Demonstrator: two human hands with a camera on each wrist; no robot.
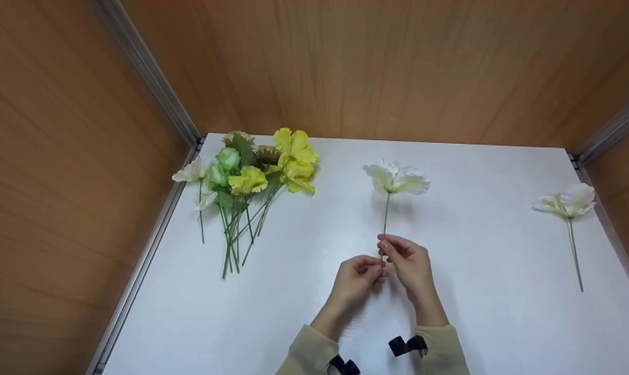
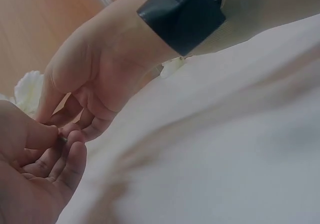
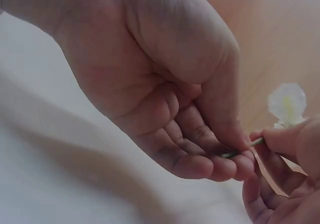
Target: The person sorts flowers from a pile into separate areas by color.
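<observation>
A single white artificial flower stands bloom-up over the middle of the white table, on a thin green stem. My right hand pinches the stem between thumb and fingers partway down. Just below it, my left hand pinches the stem near its lower end. In the right wrist view a short piece of green stem shows between the two hands, with the white petals behind. The left wrist view shows both hands close together; fingers hide most of the stem there.
At the left lies a bunch of artificial flowers: yellow blooms, pale green buds, and a white flower at its edge. Another white flower with thin stems lies at the far right. Wooden panels wall the table.
</observation>
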